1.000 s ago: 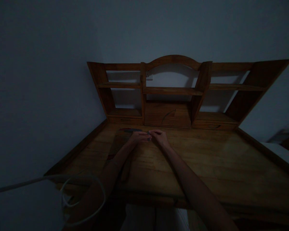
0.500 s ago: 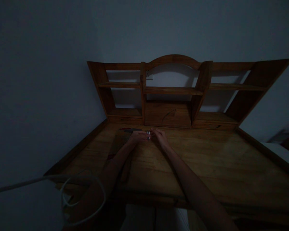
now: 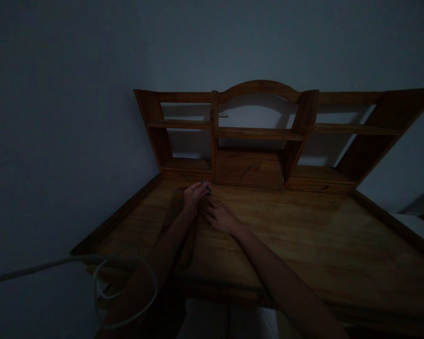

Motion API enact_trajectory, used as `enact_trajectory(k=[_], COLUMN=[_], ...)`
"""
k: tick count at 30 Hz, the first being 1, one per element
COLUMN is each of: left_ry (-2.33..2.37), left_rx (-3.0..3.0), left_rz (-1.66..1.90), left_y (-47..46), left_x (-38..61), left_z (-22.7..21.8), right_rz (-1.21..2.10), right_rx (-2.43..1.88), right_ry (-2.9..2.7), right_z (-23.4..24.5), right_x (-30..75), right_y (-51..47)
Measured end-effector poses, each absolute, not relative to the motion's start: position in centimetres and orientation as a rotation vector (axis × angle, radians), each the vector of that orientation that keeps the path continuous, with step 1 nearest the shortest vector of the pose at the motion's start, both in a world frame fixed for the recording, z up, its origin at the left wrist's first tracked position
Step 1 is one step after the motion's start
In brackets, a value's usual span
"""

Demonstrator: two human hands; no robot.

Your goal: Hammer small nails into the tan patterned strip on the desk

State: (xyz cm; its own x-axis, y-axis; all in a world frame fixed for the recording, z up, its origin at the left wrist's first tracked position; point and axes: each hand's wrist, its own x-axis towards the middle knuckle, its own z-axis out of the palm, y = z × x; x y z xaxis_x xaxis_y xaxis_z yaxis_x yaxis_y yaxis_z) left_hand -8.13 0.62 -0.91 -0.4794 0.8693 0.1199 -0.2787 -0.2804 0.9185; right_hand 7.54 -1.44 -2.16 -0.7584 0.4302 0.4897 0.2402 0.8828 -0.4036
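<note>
In the dim head view my left hand [image 3: 194,194] is closed around a small shiny metallic object [image 3: 207,188], which pokes out past its fingertips. The object's kind is too small and dark to make out. Close below, my right hand [image 3: 218,216] has its fingers stretched towards the left hand, slightly apart, their tips near its underside. Beneath my left forearm lies a flat brown piece with red marks [image 3: 171,214], partly hidden. A narrow brown strip [image 3: 187,249] rests beside it, nearer to me.
The wooden desk [image 3: 286,235] carries a wooden shelf unit [image 3: 250,134] along its back edge, with a wall socket [image 3: 224,113] behind it. A white cable [image 3: 109,325] loops at the lower left, in front of my left arm.
Both hands have shifted left with the small shiny object. It has tilted and sits in the left hand, while the right fingers have dropped below it. The view has turned slightly left.
</note>
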Motion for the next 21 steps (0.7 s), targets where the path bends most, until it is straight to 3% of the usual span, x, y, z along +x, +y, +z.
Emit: enact_trajectory(k=[21], left_ry=[1.164], left_rx=[0.822], left_rz=[1.836], left_y=[0.2], left_x=[-7.9], left_z=[-0.6], right_rz=[0.146], right_rx=[-0.762], right_ry=[-2.492], right_z=[-0.4], right_x=[7.4], right_y=[-2.5])
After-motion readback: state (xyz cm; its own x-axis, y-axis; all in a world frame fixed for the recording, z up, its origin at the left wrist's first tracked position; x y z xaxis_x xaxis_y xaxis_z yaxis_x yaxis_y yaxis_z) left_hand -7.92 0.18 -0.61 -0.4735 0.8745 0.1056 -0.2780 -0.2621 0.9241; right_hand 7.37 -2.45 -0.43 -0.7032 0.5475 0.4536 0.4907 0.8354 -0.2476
